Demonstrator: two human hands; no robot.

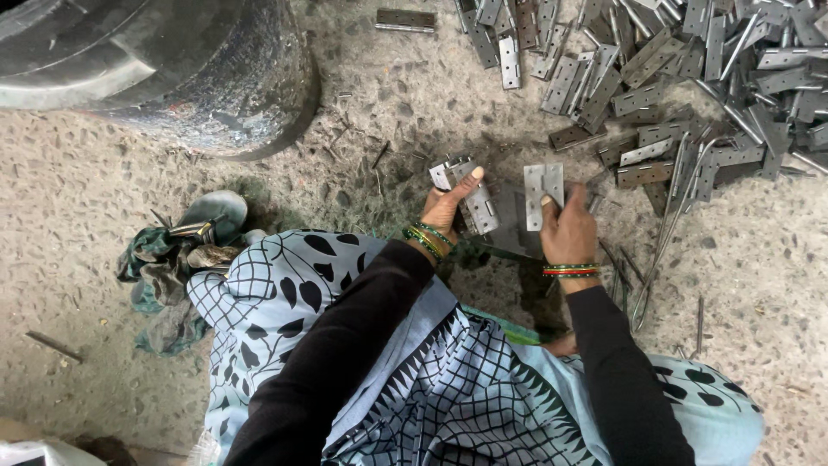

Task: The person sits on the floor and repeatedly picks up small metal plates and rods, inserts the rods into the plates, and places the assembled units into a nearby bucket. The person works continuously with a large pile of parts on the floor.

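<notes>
Left hand (448, 211), centre of frame: fingers closed round a stack of hinges (466, 194), thumb pressed up along the stack's face. The stack tilts, its top end toward upper left. Green and gold bangles (429, 239) on that wrist.

Right hand (565, 229), just right of centre: pinching a single hinge leaf (543, 183) between thumb and fingers, held upright, screw holes visible. Leaf sits just beside the stack, not touching it as far as I can tell. Red and green bangles (571, 270) on this wrist. Both arms in dark sleeves (345, 345).

Between and below the two hands: a flat grey metal piece (511, 216), partly hidden by the fingers (can't tell what kind of part).

Containers: one large dark metal drum (172, 60) in the upper left, standing on the floor. Only its lower wall and base edge are in frame; contents not visible.

Upper right: big loose pile of hinges (673, 78), spread on the speckled concrete floor (759, 259), leaves overlapping at all angles. One stray hinge (405, 19) lies apart at top centre. Long thin metal pins (664, 233) run down from the pile's lower edge toward the right hand, with a few more scattered on the floor lower right.

Left of centre: crumpled green-grey rag (151, 267) with a few small metal pieces (191, 229) lying on it, beside a grey sandal (216, 207).

Lower half of frame: the person's patterned light-blue cloth (285, 293) covers the lap and hides the floor under it.
</notes>
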